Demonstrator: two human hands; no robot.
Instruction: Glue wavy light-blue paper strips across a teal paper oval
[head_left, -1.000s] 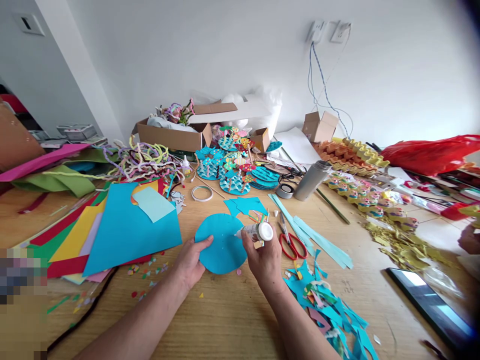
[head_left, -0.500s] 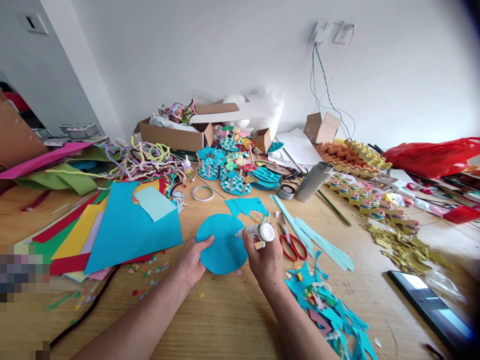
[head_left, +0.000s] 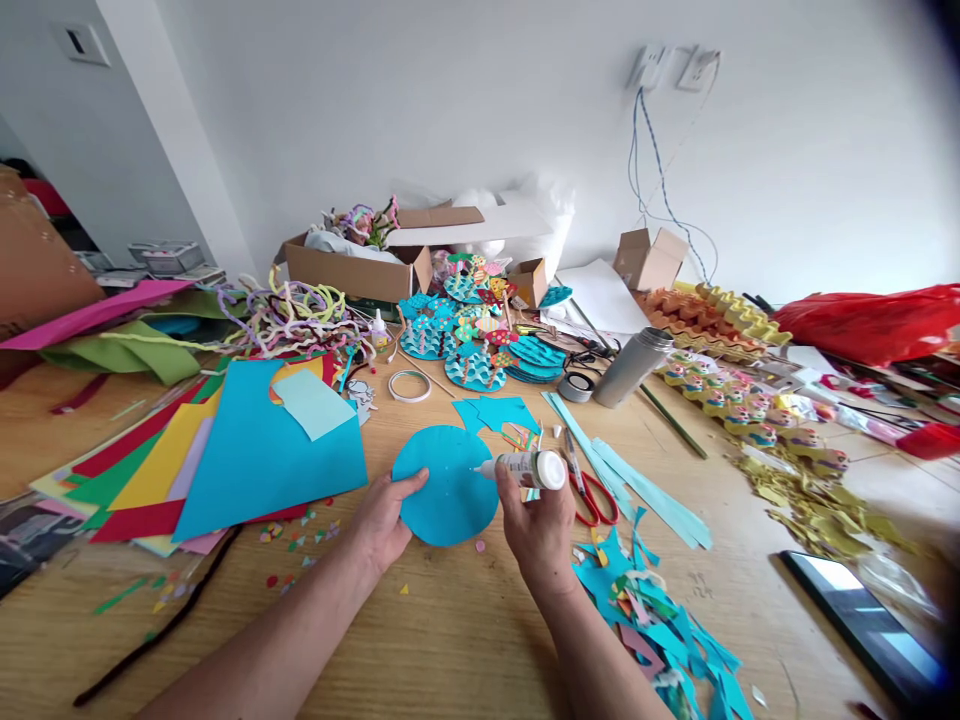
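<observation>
My left hand [head_left: 388, 515] pinches the left edge of a round blue paper disc [head_left: 444, 490], thumb on top and fingers underneath. Small pale dots show on the disc. In my right hand [head_left: 536, 530] is a white glue bottle [head_left: 525, 468], tipped nearly flat, its nozzle pointing left at the disc's right part. Whether the nozzle tip touches the paper I cannot tell. Just right of the bottle lie red-handled scissors [head_left: 596, 500], partly hidden by my right hand. Cut blue paper pieces [head_left: 499, 412] lie beyond the disc.
Coloured sheets [head_left: 262, 480] are stacked at left. Blue paper scraps [head_left: 660, 625] lie beside my right forearm, with a phone [head_left: 862, 625] further right. Behind stand a grey metal flask [head_left: 634, 368], finished paper crafts [head_left: 474, 370] and a cardboard box [head_left: 352, 270]. A white tape roll [head_left: 409, 386] lies mid-table.
My right hand and the glue bottle have shifted slightly right, and the bottle's nozzle is nearer the disc's right edge. My left hand keeps its hold. The whole view has shifted a little.
</observation>
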